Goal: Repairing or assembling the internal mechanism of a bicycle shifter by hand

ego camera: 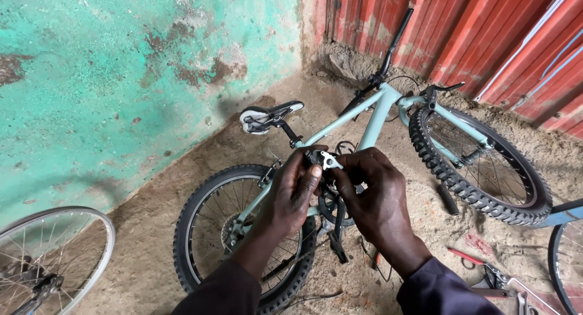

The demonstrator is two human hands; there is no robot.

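Right in the middle of the frame, both hands meet over a small metal bicycle part (pixel 328 161), black with a silver, toothed-looking tab sticking out at its top. The left hand (pixel 293 193) comes up from the lower centre with its fingers (pixel 308 180) curled closed around the left side of the part, and the right hand (pixel 375 190) comes in from the lower right with its fingers (pixel 347 169) pinched closed on the other side, so the piece is gripped between the two. Both wrists end in dark sleeves at the bottom edge. Behind and below the hands a pale green bicycle (pixel 376 111) lies on its side on the sandy dirt floor (pixel 152 254). Its knobby rear wheel (pixel 240 230) sits in the lower centre, partly hidden by the left forearm, and its front wheel (pixel 483 166) fills the right of the frame. The black-and-white saddle (pixel 267 116) points toward the upper left of centre, near a worn turquoise wall (pixel 121 78), while the black handlebar (pixel 395 41) reaches up toward a red corrugated metal wall (pixel 473 29) at the upper right. A bare spoked wheel (pixel 51 260) lies at the lower left corner. At the lower right, red-handled pliers (pixel 480 263) rest on the floor, well apart from the hands.
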